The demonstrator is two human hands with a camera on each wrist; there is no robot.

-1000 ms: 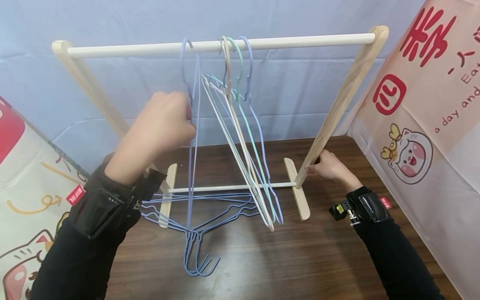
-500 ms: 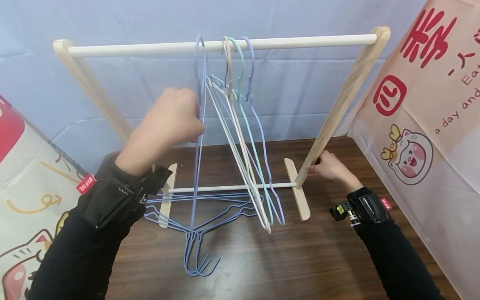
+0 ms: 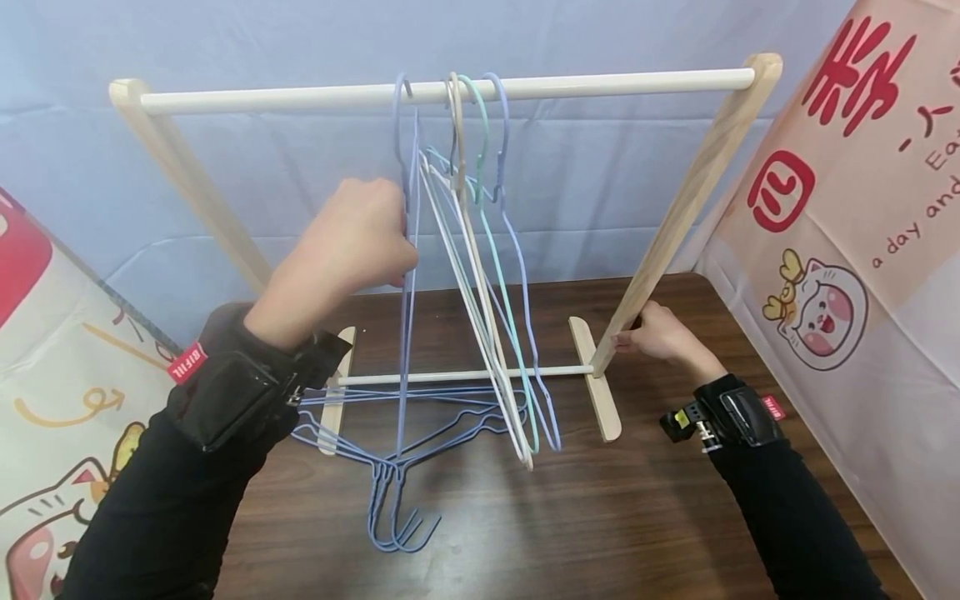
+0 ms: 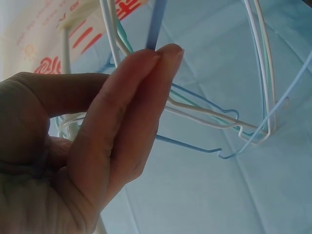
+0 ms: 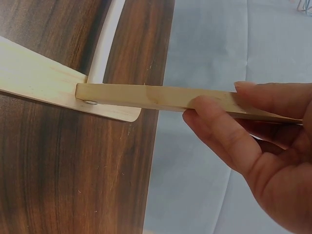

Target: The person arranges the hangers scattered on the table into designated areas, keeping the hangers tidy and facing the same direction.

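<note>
My left hand [image 3: 356, 237] pinches a blue-purple clothes hanger [image 3: 398, 125] by its wire; the hanger's hook rests over the white top rail [image 3: 615, 86] of a small wooden garment rack. In the left wrist view, the thumb and fingers of the left hand [image 4: 126, 112] meet on the blue wire [image 4: 156, 24]. My right hand [image 3: 660, 331] grips the lower part of the rack's right wooden post [image 3: 678, 217]. In the right wrist view, thumb and fingers lie on either side of that post [image 5: 156, 96]. Right of the held hanger hang a beige-white hanger [image 3: 461, 133], a mint hanger [image 3: 484, 137] and another blue-purple hanger [image 3: 502, 142].
Several blue hangers [image 3: 386, 473] lie stacked on the brown wooden table [image 3: 570, 517], hooks toward me, under the rack's lower bar [image 3: 442, 377]. A pale blue cloth [image 3: 315, 50] hangs behind. Printed panels stand left and right [image 3: 817, 275].
My left hand has slid the held hanger rightward along the rail, closer to the other hangers, whose lower ends have swung slightly. My right hand has stayed on the post.
</note>
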